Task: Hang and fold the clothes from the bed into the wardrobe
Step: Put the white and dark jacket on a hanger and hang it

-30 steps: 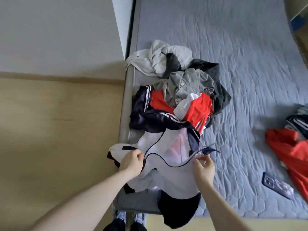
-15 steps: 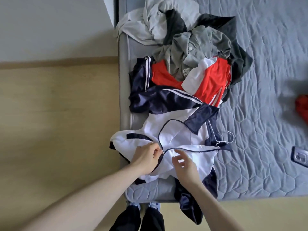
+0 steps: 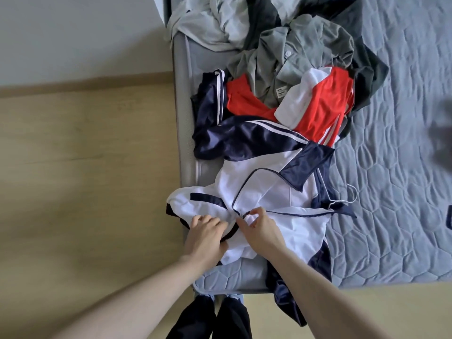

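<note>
A white and navy zip jacket (image 3: pixel 269 192) lies spread at the near corner of the bed (image 3: pixel 403 167), its zip open at the top. My left hand (image 3: pixel 205 231) grips the jacket's fabric beside the bottom of the zip. My right hand (image 3: pixel 261 223) pinches the zip end where the two sides meet. A thin hanger hook (image 3: pixel 352 194) sticks out by the collar. Behind the jacket is a pile with a red and white top (image 3: pixel 315 106), a grey shirt (image 3: pixel 293 55) and a light garment (image 3: pixel 208 28).
A wooden floor (image 3: pixel 85 179) lies left of the bed and a white wall (image 3: pixel 73 33) stands behind it. My dark trouser legs (image 3: pixel 220 316) are at the bed's foot. A dark object (image 3: pixel 449 216) shows at the right edge.
My right hand has come left from the jacket's right side to the zip end next to my left hand. The view has shifted closer over the jacket.
</note>
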